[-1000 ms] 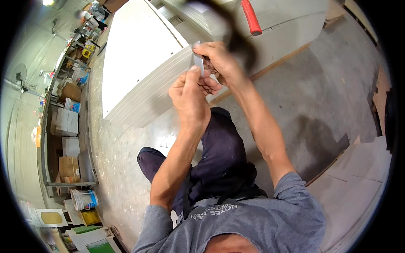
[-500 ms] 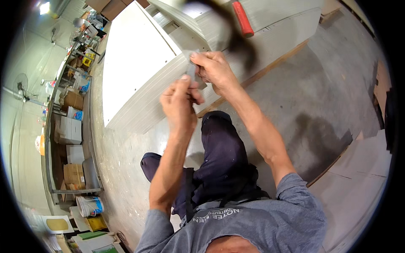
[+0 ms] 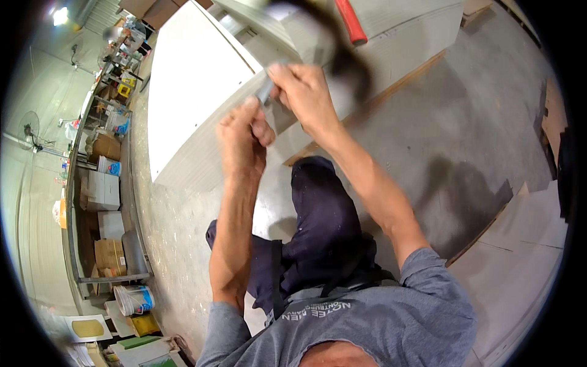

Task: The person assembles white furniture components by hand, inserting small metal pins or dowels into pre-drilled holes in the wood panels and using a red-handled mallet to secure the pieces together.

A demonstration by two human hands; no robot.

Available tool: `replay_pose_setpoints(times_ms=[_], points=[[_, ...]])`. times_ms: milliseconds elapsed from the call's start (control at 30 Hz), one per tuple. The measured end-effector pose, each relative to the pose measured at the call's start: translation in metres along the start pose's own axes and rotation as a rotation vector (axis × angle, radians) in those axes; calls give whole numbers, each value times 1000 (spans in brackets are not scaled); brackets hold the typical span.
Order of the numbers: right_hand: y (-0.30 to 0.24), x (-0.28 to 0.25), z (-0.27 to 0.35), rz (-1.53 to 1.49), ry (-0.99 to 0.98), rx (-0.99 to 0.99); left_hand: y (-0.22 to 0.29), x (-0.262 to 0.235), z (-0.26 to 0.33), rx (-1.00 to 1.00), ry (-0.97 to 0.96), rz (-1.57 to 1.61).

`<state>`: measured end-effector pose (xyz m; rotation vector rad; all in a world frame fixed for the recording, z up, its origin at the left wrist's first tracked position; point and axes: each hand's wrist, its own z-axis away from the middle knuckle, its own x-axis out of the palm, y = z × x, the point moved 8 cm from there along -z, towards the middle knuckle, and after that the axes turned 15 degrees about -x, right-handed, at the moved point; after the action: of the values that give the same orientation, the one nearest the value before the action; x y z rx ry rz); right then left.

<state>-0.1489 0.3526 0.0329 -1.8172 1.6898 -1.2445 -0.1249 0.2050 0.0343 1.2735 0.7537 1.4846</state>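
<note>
Out in front of me, both hands meet over the near edge of a stack of white boards. A small, flat grey strip spans the gap between them; its exact kind is too small and blurred to make out. My left hand is closed, with thumb and fingers pinching the strip's lower end. My right hand pinches the upper end, slightly farther out and to the right. A tool with a red handle lies on the second board stack, beyond my right hand.
A second stack of pale boards stands at the front right on a wooden base. A long shelf along the left holds boxes and buckets. More boards lie at right. A dark blurred object covers part of the view.
Both hands have shifted left and slightly farther away, the left one more. They have spread a little apart, with the grey strip still between them.
</note>
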Motion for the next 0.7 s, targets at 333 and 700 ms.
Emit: replay_pose_setpoints(times_ms=[333,700], points=[[48,-19,24,-218,-32,398,-37,12,14,-5,97,-118],[65,-17,22,-238,-184,451,-57,16,15,-2,165,-33]])
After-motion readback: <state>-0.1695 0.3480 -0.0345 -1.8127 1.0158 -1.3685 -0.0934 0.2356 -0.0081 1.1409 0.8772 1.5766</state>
